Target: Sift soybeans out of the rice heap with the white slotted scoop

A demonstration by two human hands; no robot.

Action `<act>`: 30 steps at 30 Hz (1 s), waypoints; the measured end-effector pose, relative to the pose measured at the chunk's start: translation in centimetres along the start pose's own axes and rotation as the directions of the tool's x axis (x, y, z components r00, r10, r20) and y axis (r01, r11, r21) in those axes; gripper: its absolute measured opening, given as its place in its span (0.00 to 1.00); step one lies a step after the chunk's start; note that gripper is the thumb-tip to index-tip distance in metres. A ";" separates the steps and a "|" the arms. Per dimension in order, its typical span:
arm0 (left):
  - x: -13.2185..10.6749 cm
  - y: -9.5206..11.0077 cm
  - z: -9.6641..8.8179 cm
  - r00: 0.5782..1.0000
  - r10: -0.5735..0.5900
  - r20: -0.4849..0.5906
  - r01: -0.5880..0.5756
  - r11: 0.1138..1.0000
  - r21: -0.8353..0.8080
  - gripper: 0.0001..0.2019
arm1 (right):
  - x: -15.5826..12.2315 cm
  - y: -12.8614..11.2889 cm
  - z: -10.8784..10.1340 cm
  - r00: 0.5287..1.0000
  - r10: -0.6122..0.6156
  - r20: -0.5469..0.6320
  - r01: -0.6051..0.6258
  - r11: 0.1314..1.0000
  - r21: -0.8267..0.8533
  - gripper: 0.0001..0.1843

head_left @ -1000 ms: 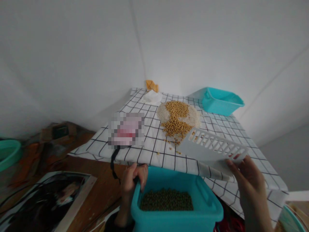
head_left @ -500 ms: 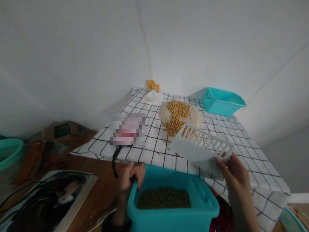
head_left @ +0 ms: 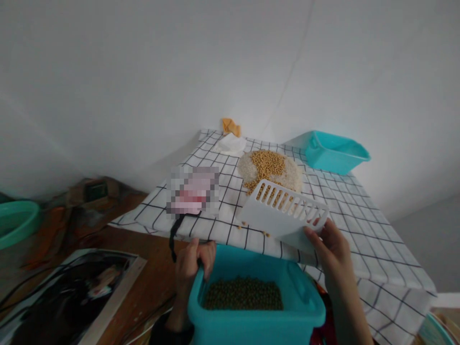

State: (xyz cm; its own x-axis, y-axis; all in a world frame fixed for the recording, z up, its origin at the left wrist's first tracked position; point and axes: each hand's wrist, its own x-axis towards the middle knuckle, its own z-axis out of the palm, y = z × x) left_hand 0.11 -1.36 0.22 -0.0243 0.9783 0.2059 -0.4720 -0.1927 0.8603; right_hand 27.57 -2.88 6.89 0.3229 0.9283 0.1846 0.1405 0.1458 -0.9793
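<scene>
My left hand [head_left: 196,258] is closed over the left rim of a turquoise plastic basin [head_left: 251,320], which sits below the table's front edge. Dark green beans [head_left: 244,293] cover the basin's floor. My right hand [head_left: 328,244] grips the right end of a white slotted plastic piece [head_left: 276,218], holding it tilted on its long edge over the near part of the table. Just behind its slots lies a pile of yellow soybeans [head_left: 268,163] on pale rice-like grains [head_left: 293,175]. A few loose soybeans [head_left: 266,234] lie in front of it, near the edge.
A checked cloth [head_left: 373,239] covers the table. At its back right stands another turquoise basin [head_left: 334,153]. A blurred-out pink item [head_left: 194,191] with a black strap lies left. White cloth or paper [head_left: 231,143] and an orange cloth [head_left: 230,127] lie at the back.
My right hand has moved left with the slotted piece, now in front of the soybean pile. My left hand stays on the basin's rim.
</scene>
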 end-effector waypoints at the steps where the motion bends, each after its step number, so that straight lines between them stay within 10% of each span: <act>1: 0.2 0.0 -0.4 1.000 -0.005 0.005 0.005 1.000 0.010 0.36 | 0.1 -0.1 0.1 1.000 -0.003 0.004 0.003 1.000 0.000 0.15; 6: 1.2 -0.5 -2.8 0.966 0.001 0.257 -0.031 0.993 0.113 0.38 | 0.1 0.0 0.2 0.999 -0.014 0.033 0.014 1.000 -0.021 0.14; 18: 1.6 -0.5 -3.5 0.972 0.084 0.221 -0.120 0.981 0.155 0.38 | -1.2 -0.3 -1.1 0.993 0.023 0.117 -0.024 1.000 0.000 0.16; 30: -0.1 -0.4 -0.9 0.989 0.055 0.139 -0.059 0.998 0.027 0.37 | -2.3 2.5 -6.3 0.955 0.028 -0.297 -0.027 1.000 0.006 0.16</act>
State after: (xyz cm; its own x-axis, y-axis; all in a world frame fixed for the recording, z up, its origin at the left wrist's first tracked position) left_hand -0.51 -1.36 -0.55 0.0727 0.9462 0.3154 -0.4462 -0.2519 0.8588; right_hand 33.08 -6.77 4.57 0.5897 0.7887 0.1738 0.1258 0.1229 -0.9844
